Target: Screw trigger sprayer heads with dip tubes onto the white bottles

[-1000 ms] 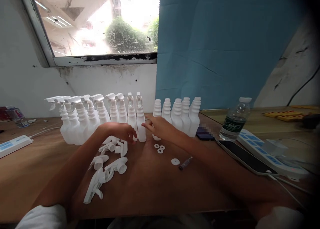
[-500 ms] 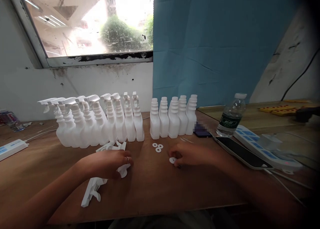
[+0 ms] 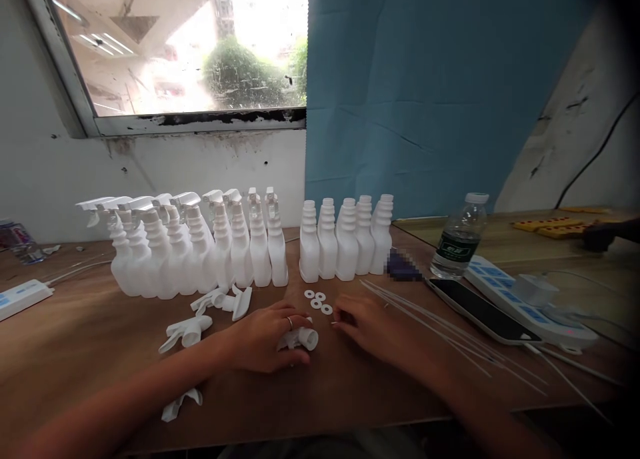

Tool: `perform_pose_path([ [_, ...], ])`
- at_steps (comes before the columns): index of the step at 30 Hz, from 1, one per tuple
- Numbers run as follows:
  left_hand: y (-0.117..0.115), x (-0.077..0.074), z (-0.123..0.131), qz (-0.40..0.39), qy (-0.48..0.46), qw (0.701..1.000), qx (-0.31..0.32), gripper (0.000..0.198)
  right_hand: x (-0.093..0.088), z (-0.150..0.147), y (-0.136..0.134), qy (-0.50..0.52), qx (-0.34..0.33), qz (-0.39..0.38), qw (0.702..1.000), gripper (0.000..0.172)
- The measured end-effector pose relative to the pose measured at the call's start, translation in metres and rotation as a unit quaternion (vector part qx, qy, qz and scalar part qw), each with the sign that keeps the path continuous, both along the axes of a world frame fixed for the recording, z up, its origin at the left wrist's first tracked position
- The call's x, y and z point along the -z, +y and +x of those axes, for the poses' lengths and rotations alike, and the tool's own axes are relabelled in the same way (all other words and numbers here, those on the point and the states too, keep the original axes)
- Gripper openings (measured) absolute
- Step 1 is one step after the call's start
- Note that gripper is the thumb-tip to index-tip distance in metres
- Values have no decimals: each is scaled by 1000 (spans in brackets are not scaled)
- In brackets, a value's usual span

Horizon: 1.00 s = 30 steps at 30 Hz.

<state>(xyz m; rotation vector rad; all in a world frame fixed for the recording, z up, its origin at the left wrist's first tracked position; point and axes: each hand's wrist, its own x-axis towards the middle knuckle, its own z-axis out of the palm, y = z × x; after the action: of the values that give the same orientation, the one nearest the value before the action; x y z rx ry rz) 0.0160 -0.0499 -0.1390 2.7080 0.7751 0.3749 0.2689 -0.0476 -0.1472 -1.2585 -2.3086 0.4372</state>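
Note:
My left hand (image 3: 267, 339) is closed around a white trigger spray head (image 3: 306, 339), its round collar pointing right. Close beside it, my right hand (image 3: 363, 322) has its thumb and fingers pinched together; a tiny white edge shows at the tips, too small to name. Just beyond the fingertips lie several white ring washers (image 3: 327, 309) in a small cluster. More trigger spray heads (image 3: 186, 330) rest on the table around my left forearm. Thin clear dip tubes (image 3: 440, 325) lie slantwise beside my right forearm.
Spray bottles with heads fitted (image 3: 200, 259) stand in a tight group at the back left. Several open-necked bottles (image 3: 346, 245) stand right of them. A water bottle (image 3: 455, 242), a phone (image 3: 483, 309) and a power strip (image 3: 505, 292) with cables occupy the right side.
My left hand has moved right with a spray head in its grip. A washer that was under my right hand now lies with the others, and my right fingers have shifted slightly left.

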Motion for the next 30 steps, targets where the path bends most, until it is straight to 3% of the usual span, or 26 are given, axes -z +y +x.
perform_pose_path([
  [3, -7, 2, 2, -29, -4, 999, -25, 69, 12, -5, -11, 85, 12, 60, 995, 11],
  [9, -13, 3, 6, -111, -68, 987, -91, 38, 21, -5, -19, 130, -15, 176, 976, 7],
  [15, -15, -5, 7, -192, -96, 975, -65, 39, 18, -8, -28, 110, -120, 287, 944, 11],
  [20, -16, -7, 6, -167, -70, 982, -52, 46, 15, -16, -30, 57, -189, 292, 936, 22],
  [30, -13, 0, 4, -141, -50, 985, -81, 40, 10, -14, -32, -1, -166, 208, 964, 22],
])
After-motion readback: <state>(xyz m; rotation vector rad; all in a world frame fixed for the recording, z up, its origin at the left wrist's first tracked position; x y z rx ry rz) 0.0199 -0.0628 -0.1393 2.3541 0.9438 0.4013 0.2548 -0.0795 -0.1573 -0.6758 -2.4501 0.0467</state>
